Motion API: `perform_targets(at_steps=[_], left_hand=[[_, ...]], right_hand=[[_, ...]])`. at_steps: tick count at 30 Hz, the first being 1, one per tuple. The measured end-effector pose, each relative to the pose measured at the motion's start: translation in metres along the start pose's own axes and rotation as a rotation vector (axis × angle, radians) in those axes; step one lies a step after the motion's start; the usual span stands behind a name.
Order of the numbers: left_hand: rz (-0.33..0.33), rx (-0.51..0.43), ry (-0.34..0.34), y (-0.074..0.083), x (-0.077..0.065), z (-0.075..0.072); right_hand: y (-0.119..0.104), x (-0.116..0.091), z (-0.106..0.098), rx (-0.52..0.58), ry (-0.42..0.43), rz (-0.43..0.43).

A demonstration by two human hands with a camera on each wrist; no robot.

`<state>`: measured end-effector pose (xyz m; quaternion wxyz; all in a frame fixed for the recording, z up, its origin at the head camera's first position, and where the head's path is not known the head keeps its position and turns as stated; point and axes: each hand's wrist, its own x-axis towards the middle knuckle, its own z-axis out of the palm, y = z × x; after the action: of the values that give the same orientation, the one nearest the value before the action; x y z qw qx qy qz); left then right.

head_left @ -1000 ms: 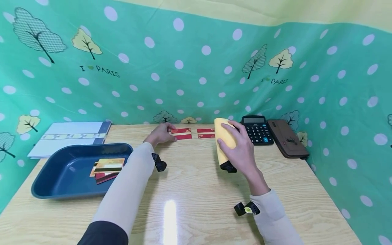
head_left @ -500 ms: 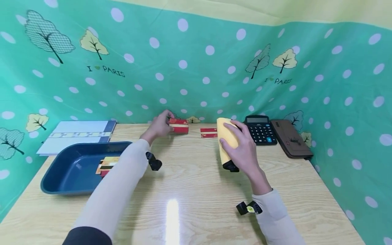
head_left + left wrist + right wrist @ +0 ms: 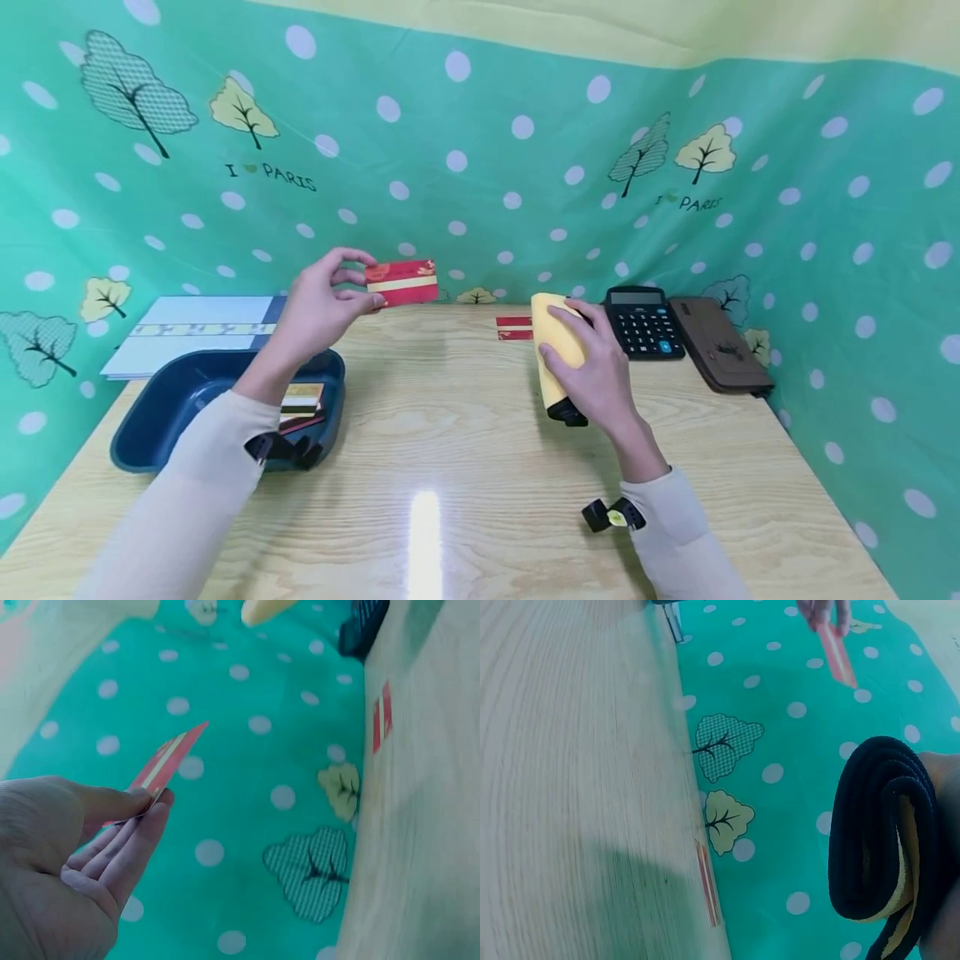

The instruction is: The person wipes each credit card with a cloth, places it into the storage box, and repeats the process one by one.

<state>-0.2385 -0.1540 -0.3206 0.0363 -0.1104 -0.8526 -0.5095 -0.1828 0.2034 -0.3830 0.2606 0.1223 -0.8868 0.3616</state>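
My left hand (image 3: 318, 308) pinches a red card (image 3: 405, 283) with a cream stripe between thumb and fingers, raised above the table's back left. In the left wrist view, that card (image 3: 169, 765) is seen tilted and nearly edge-on. Further right, my right hand (image 3: 596, 367) grips a folded cloth (image 3: 553, 342), yellow on one face and black on the other. The right wrist view shows its rolled layers (image 3: 870, 832) end-on. A second red card (image 3: 513, 328) lies flat near the back edge, its right end hidden behind the cloth.
A dark blue tray (image 3: 138, 429) on the left holds several cards (image 3: 302, 398), partly hidden by my left arm. Behind it lies a pale notebook (image 3: 202, 325). At the back right are a black calculator (image 3: 643, 323) and a brown zip case (image 3: 718, 346). A green dotted curtain (image 3: 480, 175) hangs behind.
My left hand has lifted one red card off the table and carried it up and left towards the tray side. My right hand keeps hold of the cloth in about the same place.
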Motion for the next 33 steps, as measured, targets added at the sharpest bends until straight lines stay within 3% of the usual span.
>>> perform_targets(at_steps=[5,11,19,33], left_hand=[[0.045,-0.043,0.026,0.003,-0.027,0.012],[0.054,-0.206,0.037,-0.002,-0.044,0.038],[0.042,-0.352,0.019,-0.016,-0.048,0.069],[-0.018,-0.386,0.001,-0.021,-0.051,0.091]], right_hand=[[-0.003,-0.003,0.001,-0.006,0.003,-0.023],[-0.008,-0.005,0.003,0.015,0.016,-0.072],[-0.018,-0.007,0.007,0.024,-0.003,-0.101],[-0.027,-0.013,0.018,0.022,-0.040,-0.128]])
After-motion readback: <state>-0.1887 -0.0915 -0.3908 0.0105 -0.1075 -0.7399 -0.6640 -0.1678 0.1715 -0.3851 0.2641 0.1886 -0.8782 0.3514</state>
